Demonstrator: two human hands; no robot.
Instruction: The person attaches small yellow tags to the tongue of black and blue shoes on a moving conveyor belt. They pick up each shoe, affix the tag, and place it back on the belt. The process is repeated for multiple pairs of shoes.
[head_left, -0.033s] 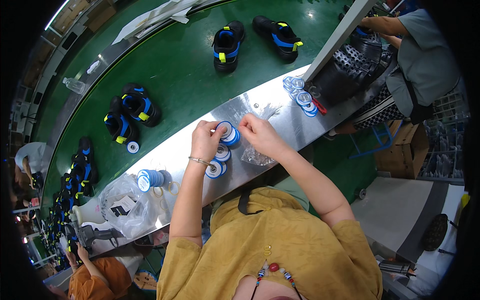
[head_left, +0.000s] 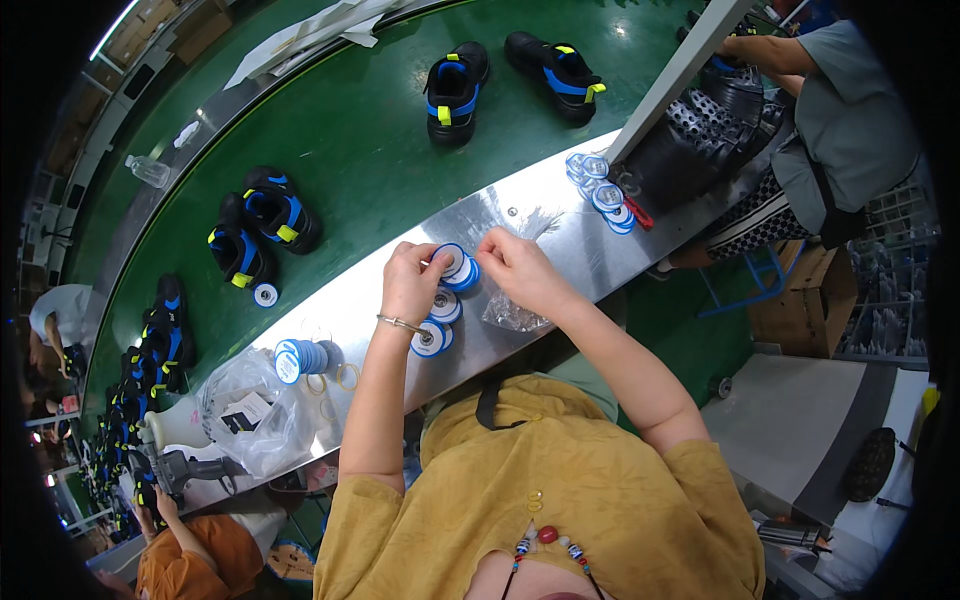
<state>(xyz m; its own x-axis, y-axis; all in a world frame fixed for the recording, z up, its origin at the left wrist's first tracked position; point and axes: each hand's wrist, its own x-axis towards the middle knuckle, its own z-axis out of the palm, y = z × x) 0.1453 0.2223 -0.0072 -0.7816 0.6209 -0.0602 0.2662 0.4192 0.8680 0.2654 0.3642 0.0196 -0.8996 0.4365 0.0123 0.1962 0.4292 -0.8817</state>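
Observation:
My left hand [head_left: 408, 283] is closed on a round white tag [head_left: 450, 258] with a blue rim, its thumb across the face. My right hand [head_left: 522, 270] is pinched at the right edge of that tag; what its fingertips hold is too small to make out. More round tags [head_left: 444, 306] lie overlapping just below the left hand, on the metal work surface [head_left: 385, 268]. A clear plastic bag [head_left: 512, 312] of small thin pieces rests under my right wrist. Fine clear strands [head_left: 540, 222] are spread beyond that hand.
Black-and-blue shoes [head_left: 455, 95] stand in pairs on the green belt [head_left: 370, 150]. A tag stack [head_left: 300, 360], rubber bands [head_left: 347, 376] and a plastic bag [head_left: 275, 430] lie left. At right are more tags [head_left: 605, 195], a red tool [head_left: 639, 213] and a co-worker [head_left: 850, 120].

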